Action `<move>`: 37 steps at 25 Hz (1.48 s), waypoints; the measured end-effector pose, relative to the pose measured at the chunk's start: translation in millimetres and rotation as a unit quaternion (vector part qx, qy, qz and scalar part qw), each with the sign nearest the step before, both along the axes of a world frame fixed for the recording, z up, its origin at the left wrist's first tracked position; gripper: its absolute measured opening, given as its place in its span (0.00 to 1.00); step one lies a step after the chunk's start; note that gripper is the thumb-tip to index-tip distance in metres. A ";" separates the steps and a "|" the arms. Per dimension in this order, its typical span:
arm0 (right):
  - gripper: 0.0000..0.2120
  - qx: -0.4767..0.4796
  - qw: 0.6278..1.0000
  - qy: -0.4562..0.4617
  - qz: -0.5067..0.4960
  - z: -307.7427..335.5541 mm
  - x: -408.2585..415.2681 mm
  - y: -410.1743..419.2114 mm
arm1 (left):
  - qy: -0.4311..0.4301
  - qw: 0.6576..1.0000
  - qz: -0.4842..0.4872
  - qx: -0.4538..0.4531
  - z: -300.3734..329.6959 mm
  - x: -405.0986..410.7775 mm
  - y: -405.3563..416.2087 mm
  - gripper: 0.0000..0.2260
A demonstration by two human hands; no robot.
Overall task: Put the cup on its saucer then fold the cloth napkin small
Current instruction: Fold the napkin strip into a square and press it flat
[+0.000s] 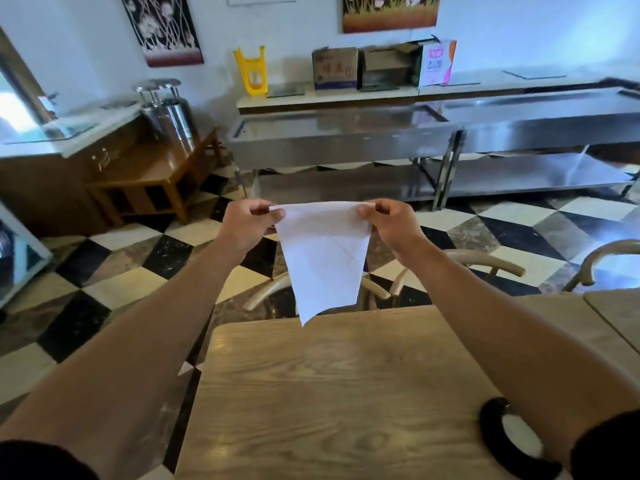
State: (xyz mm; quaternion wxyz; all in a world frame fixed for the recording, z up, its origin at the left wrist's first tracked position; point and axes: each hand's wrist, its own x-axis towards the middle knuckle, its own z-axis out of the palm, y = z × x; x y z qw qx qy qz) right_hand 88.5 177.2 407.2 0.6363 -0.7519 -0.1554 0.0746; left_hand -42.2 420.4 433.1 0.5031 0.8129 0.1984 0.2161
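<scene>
A white cloth napkin (323, 254) hangs in the air above the far edge of the wooden table (329, 393). It is stretched along its top edge and tapers to a point at the bottom. My left hand (247, 221) pinches its top left corner and my right hand (389, 221) pinches its top right corner. At the lower right, mostly hidden under my right forearm, a dark-rimmed round dish with a white inside (512, 441) rests on the table. Whether it is the cup or the saucer I cannot tell.
Pale wooden chairs (485, 259) stand at the table's far side, with another chair back (602, 254) at the right. A second table edge (616, 313) adjoins on the right. Beyond lie a checkered floor, steel counters (415, 133) and a wooden side cabinet (145, 181).
</scene>
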 end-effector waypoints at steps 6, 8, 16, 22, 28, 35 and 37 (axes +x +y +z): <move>0.03 -0.039 0.997 -0.029 0.064 -48.2 -64.3 -50.6 | 0.048 0.969 -0.093 0.224 -49.8 -70.0 -11.4 0.04; 0.03 -0.070 0.994 -0.002 0.086 -80.2 -93.4 -68.2 | 0.067 0.960 -0.131 0.239 -88.2 -102.2 -21.3 0.04; 0.03 -0.177 0.955 0.131 0.197 -219.6 -220.0 -134.1 | 0.179 0.915 -0.291 0.215 -244.8 -262.4 -85.1 0.09; 0.13 -0.225 0.943 0.179 0.171 -281.7 -295.7 -170.1 | 0.218 0.940 -0.247 0.083 -286.5 -331.9 -128.3 0.04; 0.19 -0.224 0.951 0.170 0.129 -300.3 -330.4 -177.4 | 0.257 0.950 -0.177 -0.027 -296.5 -351.9 -134.6 0.01; 0.09 -0.203 0.954 0.213 0.063 -303.0 -311.6 -163.8 | 0.261 0.950 -0.059 -0.162 -305.6 -326.7 -121.8 0.03; 0.07 -0.192 0.957 0.211 0.046 -299.3 -294.4 -153.4 | 0.257 0.936 -0.033 -0.238 -307.2 -303.6 -112.3 0.02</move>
